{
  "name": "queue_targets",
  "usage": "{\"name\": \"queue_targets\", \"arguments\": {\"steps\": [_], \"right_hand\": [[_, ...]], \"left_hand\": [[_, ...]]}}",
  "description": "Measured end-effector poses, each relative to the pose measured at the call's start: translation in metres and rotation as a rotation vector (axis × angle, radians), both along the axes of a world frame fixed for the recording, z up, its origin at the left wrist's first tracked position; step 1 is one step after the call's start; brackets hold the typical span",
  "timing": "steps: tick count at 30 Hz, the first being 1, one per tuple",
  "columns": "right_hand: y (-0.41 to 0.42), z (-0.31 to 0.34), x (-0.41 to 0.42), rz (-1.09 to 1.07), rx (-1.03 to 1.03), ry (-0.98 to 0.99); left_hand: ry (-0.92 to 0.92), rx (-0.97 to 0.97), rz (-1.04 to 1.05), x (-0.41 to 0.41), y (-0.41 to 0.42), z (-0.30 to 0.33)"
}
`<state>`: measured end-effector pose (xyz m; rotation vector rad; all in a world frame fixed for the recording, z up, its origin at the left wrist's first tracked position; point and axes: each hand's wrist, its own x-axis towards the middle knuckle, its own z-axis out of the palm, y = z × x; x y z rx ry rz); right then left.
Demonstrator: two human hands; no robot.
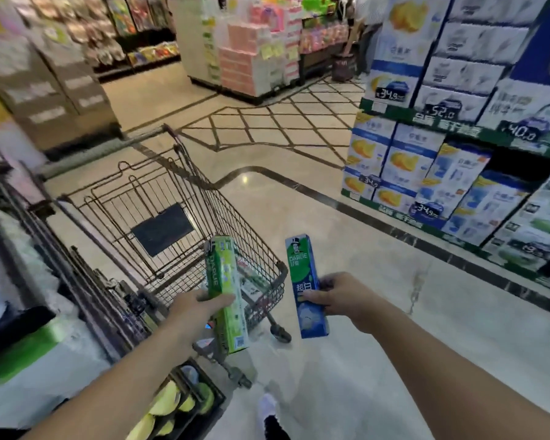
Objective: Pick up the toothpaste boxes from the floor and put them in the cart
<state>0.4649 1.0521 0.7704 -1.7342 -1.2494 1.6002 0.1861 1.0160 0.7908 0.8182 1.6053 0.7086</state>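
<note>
Left hand (192,308) fingers grip green box (226,293), right hand (337,293) blue box (308,287); cart (172,217) contents blurred.

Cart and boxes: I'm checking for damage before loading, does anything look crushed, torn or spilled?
Nothing stands out. The green box in the left hand and the blue box in the right hand look intact; the cart stands upright.

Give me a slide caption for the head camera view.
Left hand holds green toothpaste box, right hand blue one, beside wire cart.
</note>
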Motion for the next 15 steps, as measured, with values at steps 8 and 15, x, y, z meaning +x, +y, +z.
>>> {"name": "queue_targets", "arguments": {"steps": [8, 15], "right_hand": [[0.154, -0.023, -0.092, 0.198, -0.044, -0.125], [0.245, -0.086, -0.158, 0.348, -0.123, -0.309]], "left_hand": [[-0.067, -0.056, 0.225, -0.053, 0.098, -0.027], [-0.065, -0.116, 0.396, -0.088, 0.148, -0.068]]}}
